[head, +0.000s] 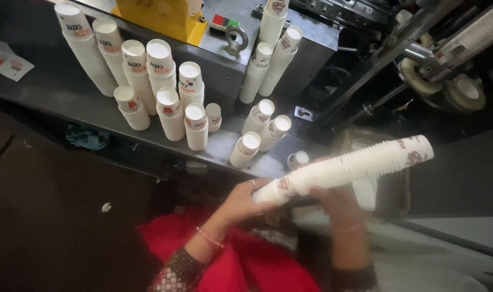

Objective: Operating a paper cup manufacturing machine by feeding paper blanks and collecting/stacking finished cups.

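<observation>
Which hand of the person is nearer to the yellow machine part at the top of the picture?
Left. The left hand grips the near end of the long cup stack, below the yellow machine part. The right hand supports the stack farther right, so farther away.

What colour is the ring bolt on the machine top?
The ring bolt is plain metallic grey, seen best in the head view.

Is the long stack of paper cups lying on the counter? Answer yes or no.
No: the long stack of paper cups is held in the air by the left hand and right hand.
</observation>
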